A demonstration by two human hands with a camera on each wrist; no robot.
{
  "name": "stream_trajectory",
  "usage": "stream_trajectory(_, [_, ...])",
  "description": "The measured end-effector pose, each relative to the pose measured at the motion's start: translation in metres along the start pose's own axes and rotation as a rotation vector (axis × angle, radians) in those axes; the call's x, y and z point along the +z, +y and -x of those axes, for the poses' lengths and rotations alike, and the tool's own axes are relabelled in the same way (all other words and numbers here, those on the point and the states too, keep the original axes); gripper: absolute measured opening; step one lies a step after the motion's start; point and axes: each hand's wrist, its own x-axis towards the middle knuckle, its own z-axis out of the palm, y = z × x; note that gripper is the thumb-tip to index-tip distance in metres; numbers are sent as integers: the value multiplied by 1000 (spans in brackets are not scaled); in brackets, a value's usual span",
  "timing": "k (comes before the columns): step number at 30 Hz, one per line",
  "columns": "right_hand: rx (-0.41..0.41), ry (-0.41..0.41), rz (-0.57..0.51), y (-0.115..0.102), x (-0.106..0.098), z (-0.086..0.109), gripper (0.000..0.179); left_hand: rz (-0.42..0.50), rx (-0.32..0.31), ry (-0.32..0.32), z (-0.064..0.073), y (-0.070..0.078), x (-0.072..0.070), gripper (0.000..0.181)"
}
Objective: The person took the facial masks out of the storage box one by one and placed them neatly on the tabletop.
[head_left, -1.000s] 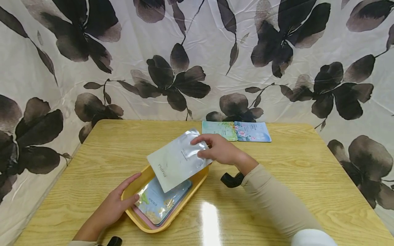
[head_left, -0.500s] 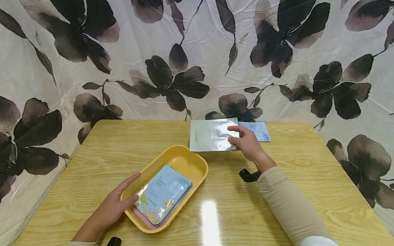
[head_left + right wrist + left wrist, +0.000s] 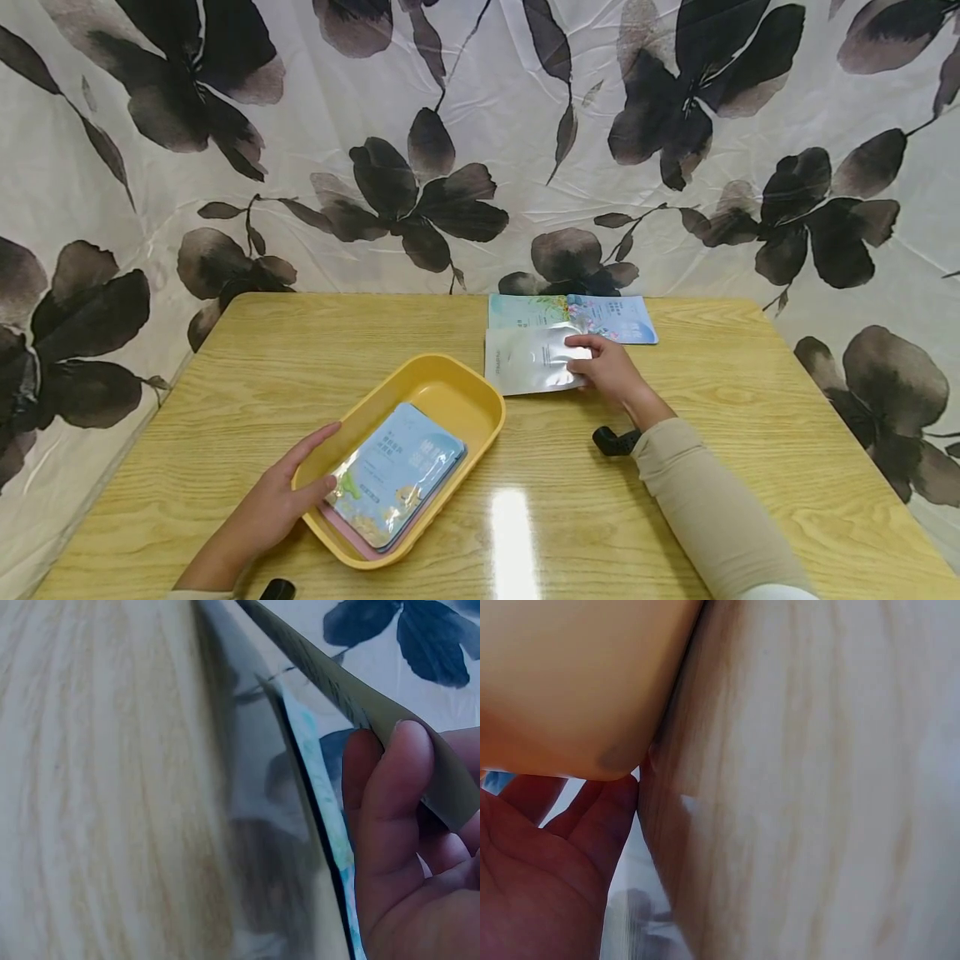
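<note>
My right hand point(image 3: 617, 373) pinches the right end of a silvery-white sachet point(image 3: 525, 360), which looks like a sheet mask packet. In the right wrist view the sachet point(image 3: 330, 675) is seen edge-on, tilted above the table, with the thumb on its near side. A green floral sachet point(image 3: 525, 310) and a blue floral sachet point(image 3: 618, 317) lie side by side just behind it. My left hand point(image 3: 273, 498) holds the left rim of a yellow plastic basin point(image 3: 491, 408), thumb over the rim. A light-blue sachet point(image 3: 401, 471) tops a small stack inside, with a pink edge showing beneath.
Wood-grain table point(image 3: 720, 433) spreads around the basin and to the right. A floral cloth point(image 3: 300, 150) hangs right behind its back edge. Black wrist devices point(image 3: 615, 440) sit at both wrists.
My right hand has carried the silvery-white sachet from above the basin to the back right, then lowered it in front of the two floral sachets. The left hand and basin stay put.
</note>
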Motion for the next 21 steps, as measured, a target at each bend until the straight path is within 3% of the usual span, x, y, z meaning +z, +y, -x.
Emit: stream_trajectory(21, [121,17,-10,13,8,6,47,0,-20,-11,0,-3,-2,61])
